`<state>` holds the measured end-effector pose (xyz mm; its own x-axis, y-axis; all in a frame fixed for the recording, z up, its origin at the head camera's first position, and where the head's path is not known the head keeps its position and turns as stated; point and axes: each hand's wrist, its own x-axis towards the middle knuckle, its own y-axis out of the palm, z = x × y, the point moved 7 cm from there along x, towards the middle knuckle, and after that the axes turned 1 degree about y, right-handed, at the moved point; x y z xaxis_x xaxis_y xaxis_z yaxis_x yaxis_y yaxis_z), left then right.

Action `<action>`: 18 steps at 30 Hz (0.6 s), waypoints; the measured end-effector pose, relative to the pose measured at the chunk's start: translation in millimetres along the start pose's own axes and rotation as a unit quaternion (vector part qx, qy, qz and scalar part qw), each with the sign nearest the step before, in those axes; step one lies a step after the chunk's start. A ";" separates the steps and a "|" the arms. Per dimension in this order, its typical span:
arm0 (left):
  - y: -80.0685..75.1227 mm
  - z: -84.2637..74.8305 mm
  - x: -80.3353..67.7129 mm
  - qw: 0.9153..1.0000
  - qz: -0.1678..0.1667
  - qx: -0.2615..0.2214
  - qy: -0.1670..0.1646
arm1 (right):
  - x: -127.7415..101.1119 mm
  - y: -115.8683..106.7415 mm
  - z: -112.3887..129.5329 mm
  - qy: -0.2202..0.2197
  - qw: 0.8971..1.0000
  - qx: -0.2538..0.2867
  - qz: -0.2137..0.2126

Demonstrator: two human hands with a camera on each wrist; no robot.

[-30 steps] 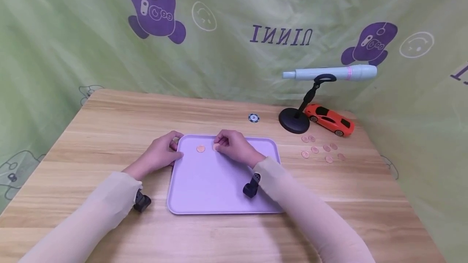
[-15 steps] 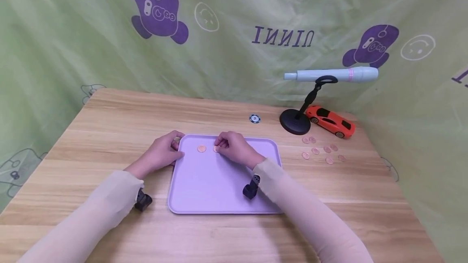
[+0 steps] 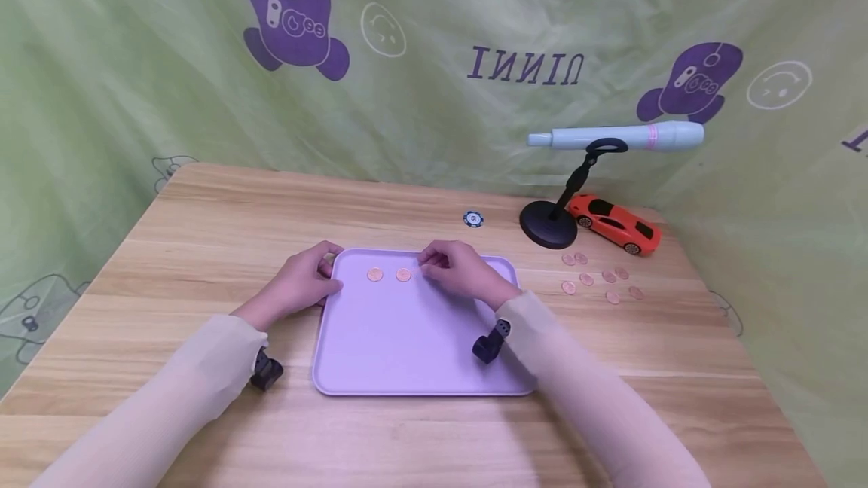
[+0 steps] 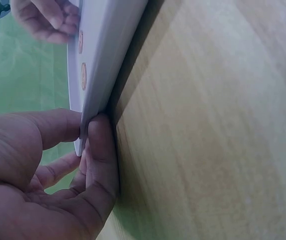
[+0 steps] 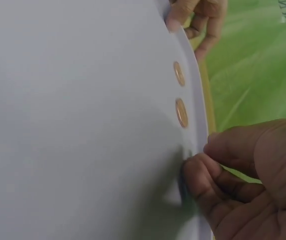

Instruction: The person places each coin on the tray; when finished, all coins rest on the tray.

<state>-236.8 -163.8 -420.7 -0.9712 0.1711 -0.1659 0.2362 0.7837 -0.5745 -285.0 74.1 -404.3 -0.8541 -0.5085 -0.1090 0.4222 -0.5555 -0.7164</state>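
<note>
Two small round copper-coloured coins (image 3: 375, 275) (image 3: 403, 275) side by side near the far rim of a flat lilac plastic tray (image 3: 407, 337) on a pale wooden table (image 3: 203, 217). Just right of the second coin, right hand (image 3: 461, 271), fingers curled, holding nothing visible. Left hand (image 3: 298, 286) pinching the tray's far left corner.

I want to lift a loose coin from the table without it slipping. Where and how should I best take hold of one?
Probably take a coin by its rim, coming from above with thumb and fingertip on opposite edges. It lies flat on the table, so no side is exposed; sliding it to the table edge may help. The neighbouring coins lie apart, leaving room for fingers.
</note>
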 end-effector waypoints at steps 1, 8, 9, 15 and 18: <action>0.0 -0.2 0.0 1.000 0.000 0.000 0.000 | -2.9 -4.5 -2.5 0.000 1.000 0.000 -0.003; 1.2 -0.1 0.0 1.000 -0.001 0.001 -0.003 | -30.3 -42.0 -23.4 -0.002 0.999 0.003 -0.050; 1.5 -0.1 0.1 1.000 -0.001 0.001 -0.002 | -34.9 -47.7 -27.5 -0.001 0.998 0.002 -0.059; 1.3 -0.7 0.1 1.000 0.000 0.003 0.003 | -62.7 -79.8 -62.5 0.031 0.994 -0.014 -0.105; 0.4 -1.4 0.1 1.000 -0.001 0.008 0.006 | -77.7 -93.6 -82.5 0.051 0.991 -0.031 -0.118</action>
<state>-236.8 -162.6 -419.8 -0.9717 0.1775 -0.1558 0.2356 0.7745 -0.5871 -283.2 219.9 -385.7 -0.9545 -0.2983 0.0009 0.1894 -0.6083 -0.7708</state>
